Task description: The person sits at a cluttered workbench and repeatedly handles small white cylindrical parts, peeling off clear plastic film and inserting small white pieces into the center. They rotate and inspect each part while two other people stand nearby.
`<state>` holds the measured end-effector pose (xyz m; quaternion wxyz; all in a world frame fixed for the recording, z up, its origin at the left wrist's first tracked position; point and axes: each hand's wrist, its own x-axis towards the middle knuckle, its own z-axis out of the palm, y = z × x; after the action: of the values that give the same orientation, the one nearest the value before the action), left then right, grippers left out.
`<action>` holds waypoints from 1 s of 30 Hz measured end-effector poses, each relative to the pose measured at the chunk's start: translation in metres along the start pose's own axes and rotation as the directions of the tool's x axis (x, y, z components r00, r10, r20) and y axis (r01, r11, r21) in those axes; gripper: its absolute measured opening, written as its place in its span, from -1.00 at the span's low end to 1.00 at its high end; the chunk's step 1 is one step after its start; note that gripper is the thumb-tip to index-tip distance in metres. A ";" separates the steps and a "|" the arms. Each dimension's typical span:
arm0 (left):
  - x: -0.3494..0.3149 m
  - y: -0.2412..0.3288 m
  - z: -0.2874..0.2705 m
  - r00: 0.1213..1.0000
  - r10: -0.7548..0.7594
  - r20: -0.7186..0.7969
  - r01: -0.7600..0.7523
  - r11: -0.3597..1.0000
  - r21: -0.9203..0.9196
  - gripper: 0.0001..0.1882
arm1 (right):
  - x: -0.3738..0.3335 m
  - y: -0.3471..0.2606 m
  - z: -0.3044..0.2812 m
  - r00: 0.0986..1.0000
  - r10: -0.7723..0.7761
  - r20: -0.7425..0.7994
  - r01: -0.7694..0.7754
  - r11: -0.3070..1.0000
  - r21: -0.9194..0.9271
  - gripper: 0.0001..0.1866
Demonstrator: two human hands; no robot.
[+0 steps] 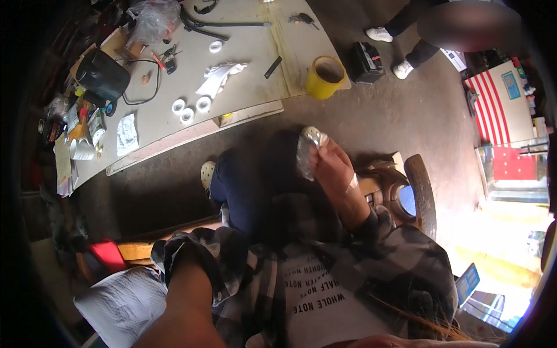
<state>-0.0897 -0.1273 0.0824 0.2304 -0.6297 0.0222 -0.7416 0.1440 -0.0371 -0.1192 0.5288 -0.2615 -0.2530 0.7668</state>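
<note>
My right hand [332,161] is raised over my right leg, its fingers pinched on a crumpled clear plastic wrapper [304,158]. The wrapper hangs down from the fingertips, and what it may contain is too unclear to tell. A pale strip [352,182] sticks to my right wrist. Just beyond that hand shows the toe of a light clog [312,133]. My left forearm [188,293] bends back from its checked sleeve to the lower edge. My left hand is outside the picture.
Ahead stands a table [249,75] with several white tape rolls [203,104], a white glove [219,78] and a black container [103,75]. A yellow bucket [325,78] sits at its right end, near a black battery [368,62]. Another person's white shoes [380,34] are beyond. A wooden armrest [420,194] is at my right.
</note>
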 end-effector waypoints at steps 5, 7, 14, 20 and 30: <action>-0.001 -0.002 -0.002 0.999 -0.023 -0.036 0.020 0.996 -0.088 -0.48 | 0.009 -0.008 0.008 0.991 -0.052 -0.127 0.041 0.995 -0.090 -0.86; -0.003 -0.007 0.003 0.992 0.031 -0.126 -0.049 0.989 -0.141 -0.44 | 0.011 -0.008 0.011 0.990 -0.064 -0.126 0.049 0.991 -0.121 -0.86; -0.044 -0.029 0.001 0.952 -0.135 -0.276 0.153 0.987 0.045 -0.57 | 0.026 -0.001 -0.003 0.988 -0.098 -0.119 0.083 0.989 -0.124 -0.84; -0.166 -0.146 0.000 0.800 -0.578 -0.160 0.512 0.521 0.683 -0.66 | 0.043 0.003 -0.013 0.981 -0.112 -0.157 0.105 0.993 -0.055 -0.89; -0.436 -0.296 -0.054 -0.074 -0.990 -0.123 0.095 -0.130 0.987 -0.25 | 0.061 0.002 -0.024 0.969 0.005 -0.248 -0.042 0.988 -0.145 -0.95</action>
<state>-0.1894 0.2842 -0.2360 0.0027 -0.5387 -0.8169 -0.2058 0.1405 0.0222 -0.1462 0.5259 -0.3966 -0.2389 0.7135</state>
